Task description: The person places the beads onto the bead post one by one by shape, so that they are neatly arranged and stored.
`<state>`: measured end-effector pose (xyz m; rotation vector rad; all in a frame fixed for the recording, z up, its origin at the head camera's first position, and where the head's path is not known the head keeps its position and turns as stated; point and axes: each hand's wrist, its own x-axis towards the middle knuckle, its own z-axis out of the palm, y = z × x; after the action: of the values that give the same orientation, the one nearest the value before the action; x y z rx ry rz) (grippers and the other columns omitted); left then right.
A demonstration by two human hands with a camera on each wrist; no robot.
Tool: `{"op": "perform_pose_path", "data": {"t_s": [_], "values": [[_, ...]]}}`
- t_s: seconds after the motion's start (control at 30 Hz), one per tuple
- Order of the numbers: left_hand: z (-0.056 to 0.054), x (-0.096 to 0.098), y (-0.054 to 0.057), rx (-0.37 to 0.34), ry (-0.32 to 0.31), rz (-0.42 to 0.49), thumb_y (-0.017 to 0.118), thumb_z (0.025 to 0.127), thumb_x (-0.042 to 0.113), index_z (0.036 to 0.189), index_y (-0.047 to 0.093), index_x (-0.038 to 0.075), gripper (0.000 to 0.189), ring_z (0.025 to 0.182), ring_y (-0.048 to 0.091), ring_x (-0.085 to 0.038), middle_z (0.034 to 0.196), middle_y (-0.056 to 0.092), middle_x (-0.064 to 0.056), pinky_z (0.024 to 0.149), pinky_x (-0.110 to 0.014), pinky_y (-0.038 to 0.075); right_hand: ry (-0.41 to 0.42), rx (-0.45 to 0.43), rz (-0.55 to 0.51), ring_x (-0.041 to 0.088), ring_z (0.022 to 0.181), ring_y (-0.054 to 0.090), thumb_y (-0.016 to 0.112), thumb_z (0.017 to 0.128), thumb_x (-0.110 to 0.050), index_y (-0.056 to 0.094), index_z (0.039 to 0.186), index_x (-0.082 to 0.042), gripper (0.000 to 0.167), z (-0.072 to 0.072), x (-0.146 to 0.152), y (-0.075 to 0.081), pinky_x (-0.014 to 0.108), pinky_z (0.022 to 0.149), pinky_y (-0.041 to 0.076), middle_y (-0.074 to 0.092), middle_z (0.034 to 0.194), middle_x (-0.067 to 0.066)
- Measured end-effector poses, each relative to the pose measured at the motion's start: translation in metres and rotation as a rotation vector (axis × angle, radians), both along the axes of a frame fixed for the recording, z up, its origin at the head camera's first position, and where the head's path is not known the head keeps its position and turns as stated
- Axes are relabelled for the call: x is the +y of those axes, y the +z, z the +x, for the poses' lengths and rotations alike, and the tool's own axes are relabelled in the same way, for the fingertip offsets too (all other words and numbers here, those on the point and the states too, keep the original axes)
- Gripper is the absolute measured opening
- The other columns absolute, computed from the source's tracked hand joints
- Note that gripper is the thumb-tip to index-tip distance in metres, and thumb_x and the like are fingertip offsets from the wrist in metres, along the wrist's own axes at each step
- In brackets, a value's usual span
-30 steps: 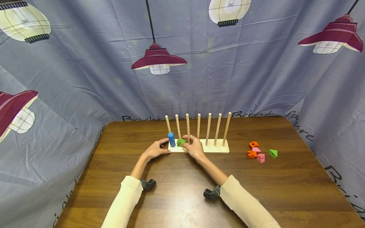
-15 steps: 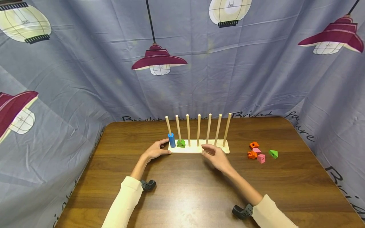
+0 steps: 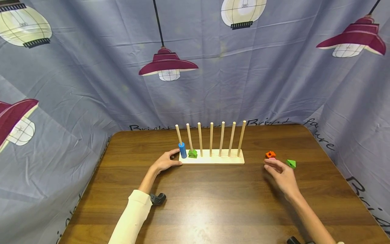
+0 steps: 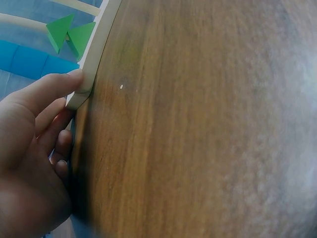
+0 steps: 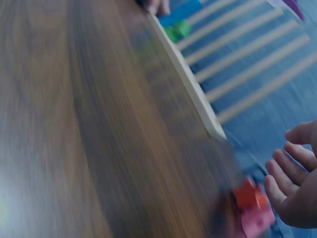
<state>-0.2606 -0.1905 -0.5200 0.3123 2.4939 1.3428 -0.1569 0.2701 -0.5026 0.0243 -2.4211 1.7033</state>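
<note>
Well to the right of the wooden pegboard [image 3: 226, 159], I now see a person's right grip [image 3: 282, 174] over loose blocks; moments ago it was at the second peg from the left. Thumb and fingers are apart, holding nothing; whether they touch a block I cannot tell. I take this to mean the green triangular pieces [image 3: 192, 154] have been let go and sit on that peg unaided. At the pegboard's left end, the left grip [image 3: 164, 162] stays clamped on it, thumb against the front edge.

The pegboard is a long pale plank on a brown worktop [image 3: 195, 200], with seven slim pegs [image 3: 211, 139] in a row. A blue cylinder [image 3: 182, 151] surrounds the leftmost; the green pieces rest low beside it. Right of the pegboard lie an orange block [image 3: 270, 154], a partly hidden pink block [image 3: 272, 158] and a loose green block [image 3: 291, 163]
</note>
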Motion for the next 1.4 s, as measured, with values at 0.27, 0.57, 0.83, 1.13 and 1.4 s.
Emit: {"op": "perform_pose_path", "data": {"t_s": [0.27,0.57,0.83,1.13,1.4], "values": [[0.0,-0.001,0.0,0.001,-0.009,0.012,0.077,0.086,0.015,0.148,0.046,0.001,0.071,0.124,0.043,-0.04,0.148,0.044,-0.022,0.104,-0.053,0.035,-0.24,-0.073,-0.155,-0.005,0.084,0.064,0.074,0.092,-0.015,0.072,0.115,-0.003,0.026,0.005,0.057,-0.002,0.012,0.07,0.049,0.07,0.091,-0.019],[-0.001,0.0,-0.001,-0.005,-0.014,0.02,0.077,0.086,0.015,0.149,0.046,0.002,0.071,0.126,0.042,-0.04,0.149,0.044,-0.021,0.106,-0.052,0.034,-0.364,-0.219,-0.282,-0.001,0.07,0.064,0.076,0.09,-0.017,0.07,0.107,-0.013,0.019,-0.004,0.094,-0.022,0.011,0.064,0.048,0.065,0.081,-0.018],[-0.002,-0.001,0.0,0.001,-0.022,0.023,0.077,0.086,0.014,0.148,0.045,0.001,0.071,0.125,0.043,-0.041,0.149,0.044,-0.023,0.105,-0.052,0.035,-0.411,-0.261,-0.196,0.0,0.062,0.066,0.075,0.091,-0.019,0.065,0.111,-0.001,0.029,-0.017,0.101,-0.029,0.018,0.059,0.054,0.062,0.074,-0.02],[0.002,0.002,0.007,0.016,-0.037,0.028,0.073,0.088,0.009,0.147,0.043,-0.006,0.068,0.124,0.042,-0.045,0.148,0.042,-0.028,0.104,-0.055,0.034,-0.403,-0.283,0.053,0.0,0.059,0.063,0.075,0.089,-0.038,0.061,0.126,0.011,0.063,-0.024,0.101,-0.026,0.02,0.055,0.054,0.058,0.071,-0.027],[-0.002,-0.001,-0.001,0.015,-0.029,0.027,0.076,0.087,0.014,0.148,0.045,-0.001,0.07,0.124,0.043,-0.041,0.148,0.044,-0.024,0.105,-0.053,0.034,-0.372,-0.252,0.273,0.003,0.055,0.063,0.075,0.089,-0.041,0.066,0.123,0.007,0.06,-0.026,0.099,-0.026,0.02,0.056,0.043,0.067,0.072,-0.017]]}}
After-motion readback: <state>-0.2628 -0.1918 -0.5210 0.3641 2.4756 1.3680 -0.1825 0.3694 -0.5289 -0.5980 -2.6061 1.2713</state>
